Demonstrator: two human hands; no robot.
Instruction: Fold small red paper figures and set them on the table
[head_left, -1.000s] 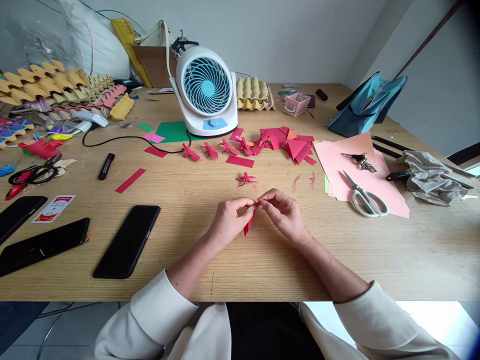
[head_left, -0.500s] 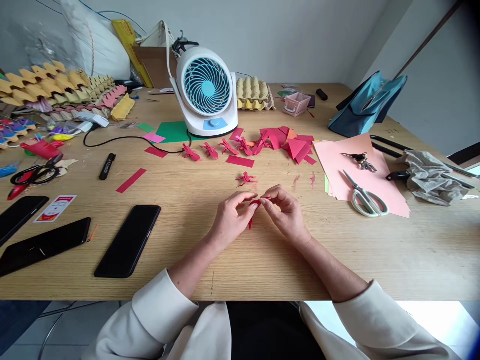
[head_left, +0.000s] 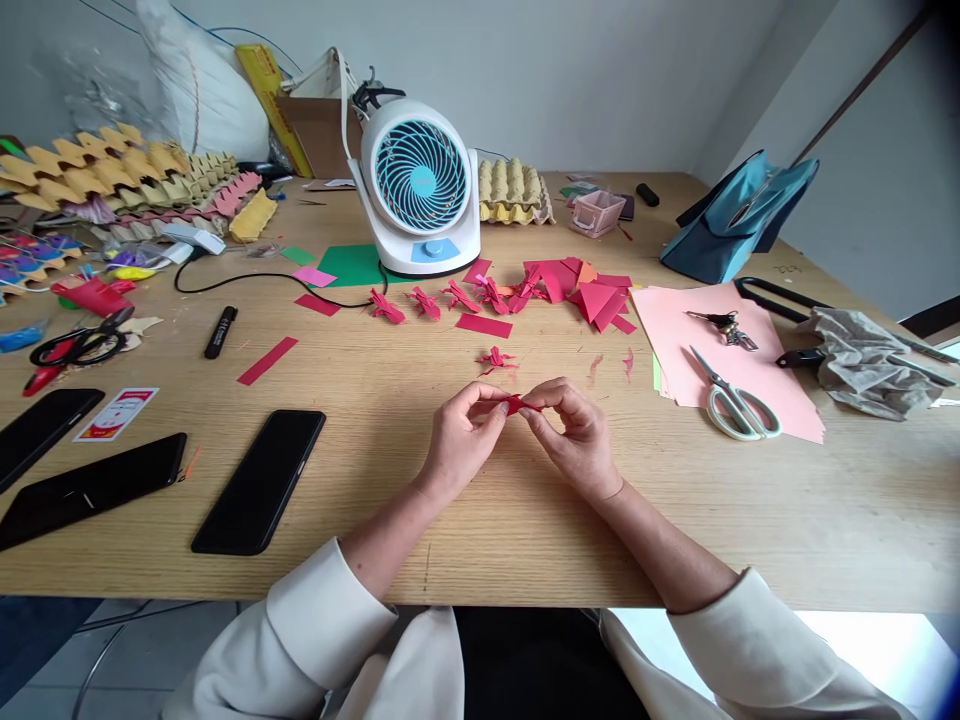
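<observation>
A small folded piece of red paper (head_left: 515, 404) is pinched between the fingertips of both hands, low over the table. My left hand (head_left: 463, 432) is closed on its left end, and my right hand (head_left: 574, 435) grips the right end with thumb and forefinger. Much of the paper is hidden by the fingers. Just beyond the hands lies a small red folded paper figure (head_left: 496, 360). Farther back, several similar figures (head_left: 424, 302) form a row, beside a pile of red paper pieces (head_left: 596, 298). A red strip (head_left: 484, 325) lies in front of the row.
Three black phones, one near my left forearm (head_left: 259, 482), lie on the left with a marker (head_left: 220, 332) and black scissors (head_left: 79, 345). A fan (head_left: 422, 190) stands at the back. Right of the hands are white-handled scissors (head_left: 742, 410) on pink paper (head_left: 675, 330).
The red paper's pointed end, which hung below the fingers, no longer shows; the paper now lies nearly level between both hands. The view has shifted slightly.
</observation>
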